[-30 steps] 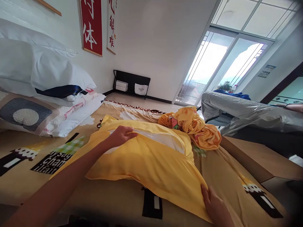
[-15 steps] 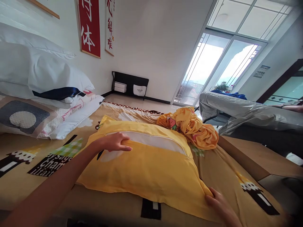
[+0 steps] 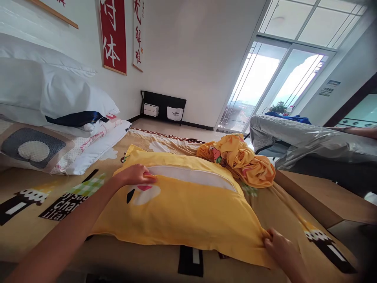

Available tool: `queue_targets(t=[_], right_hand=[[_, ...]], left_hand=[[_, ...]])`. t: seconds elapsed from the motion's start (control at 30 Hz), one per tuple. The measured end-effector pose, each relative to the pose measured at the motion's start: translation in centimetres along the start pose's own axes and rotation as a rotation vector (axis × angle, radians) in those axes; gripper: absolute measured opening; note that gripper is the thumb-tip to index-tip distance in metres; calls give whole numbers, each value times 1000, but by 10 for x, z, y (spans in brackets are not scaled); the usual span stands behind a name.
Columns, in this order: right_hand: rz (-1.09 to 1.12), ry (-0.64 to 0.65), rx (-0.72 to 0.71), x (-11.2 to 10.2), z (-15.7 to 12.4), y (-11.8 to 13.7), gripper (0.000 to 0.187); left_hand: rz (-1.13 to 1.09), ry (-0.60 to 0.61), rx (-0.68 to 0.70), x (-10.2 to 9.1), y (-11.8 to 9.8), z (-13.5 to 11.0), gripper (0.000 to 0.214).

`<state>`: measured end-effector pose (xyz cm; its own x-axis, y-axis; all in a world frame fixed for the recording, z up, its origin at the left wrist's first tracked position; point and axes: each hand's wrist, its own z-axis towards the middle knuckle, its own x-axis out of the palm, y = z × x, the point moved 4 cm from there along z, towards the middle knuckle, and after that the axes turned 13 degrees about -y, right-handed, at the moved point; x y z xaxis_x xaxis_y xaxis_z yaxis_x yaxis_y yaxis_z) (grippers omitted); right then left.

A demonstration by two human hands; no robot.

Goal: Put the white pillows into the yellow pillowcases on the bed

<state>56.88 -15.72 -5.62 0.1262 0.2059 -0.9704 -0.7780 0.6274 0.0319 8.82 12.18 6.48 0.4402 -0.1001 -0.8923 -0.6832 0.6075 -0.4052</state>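
A yellow pillowcase (image 3: 188, 212) lies on the bed with a white pillow (image 3: 191, 175) showing through its open far edge. My left hand (image 3: 136, 175) is closed on the left end of that opening, fingers curled over the fabric. Lower right, my right hand (image 3: 279, 249) pinches the pillowcase's near right corner. A printed duck face shows on the case just below my left hand.
A crumpled yellow cloth (image 3: 244, 159) lies behind the pillow. White and patterned pillows (image 3: 55, 106) are stacked at the left. The bed sheet (image 3: 35, 212) is tan with printed figures. Another person's silver-trousered leg (image 3: 309, 141) stretches across at the right. A brown ledge (image 3: 321, 200) borders the bed.
The pillowcase has been drawn further over the white pillow, narrowing the exposed strip. My left hand slid left along the opening; my right hand moved from flat to pinching the corner.
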Motion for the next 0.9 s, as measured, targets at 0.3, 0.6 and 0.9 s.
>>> queue_targets(t=[0.3, 0.6, 0.9], right_hand=[[271, 160, 21, 16, 8, -5, 22], [341, 165, 98, 14, 13, -22, 29], [535, 309, 209, 19, 0, -40, 45]], left_hand=[[-6, -123, -44, -22, -1, -2, 61], [-52, -161, 37, -31, 3, -1, 57], [-54, -165, 40, -32, -3, 1, 53]])
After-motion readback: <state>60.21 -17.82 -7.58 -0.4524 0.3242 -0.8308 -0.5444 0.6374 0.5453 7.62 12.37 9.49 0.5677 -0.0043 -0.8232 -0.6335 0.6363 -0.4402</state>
